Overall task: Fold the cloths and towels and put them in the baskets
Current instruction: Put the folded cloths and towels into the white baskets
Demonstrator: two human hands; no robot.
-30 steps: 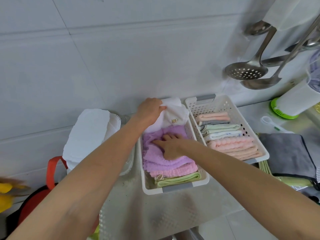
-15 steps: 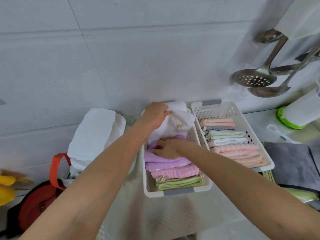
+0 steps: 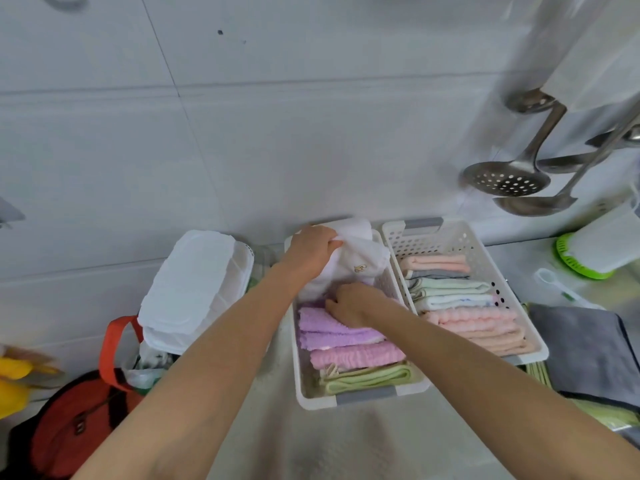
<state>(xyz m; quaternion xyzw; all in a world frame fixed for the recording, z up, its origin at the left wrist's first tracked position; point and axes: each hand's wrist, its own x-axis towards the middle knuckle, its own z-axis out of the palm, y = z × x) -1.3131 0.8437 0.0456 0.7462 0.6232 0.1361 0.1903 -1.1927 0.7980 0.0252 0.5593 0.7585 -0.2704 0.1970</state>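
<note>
While L hand [image 3: 311,252] grips white cloth [image 3: 363,258] and R hand [image 3: 349,303] presses purple towels [image 3: 332,327] flat, cloth's soft, floppy; hold by folded edge.

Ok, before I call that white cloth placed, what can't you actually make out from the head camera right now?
- Lower part of the white cloth: hidden behind the right hand and purple towels.
- Right hand's fingertips: buried between the cloths in the left basket, so its grip is unclear.
- Grey cloth: cut off by the right edge.
- Yellow thing: blurred, cut off at the left edge.
</note>
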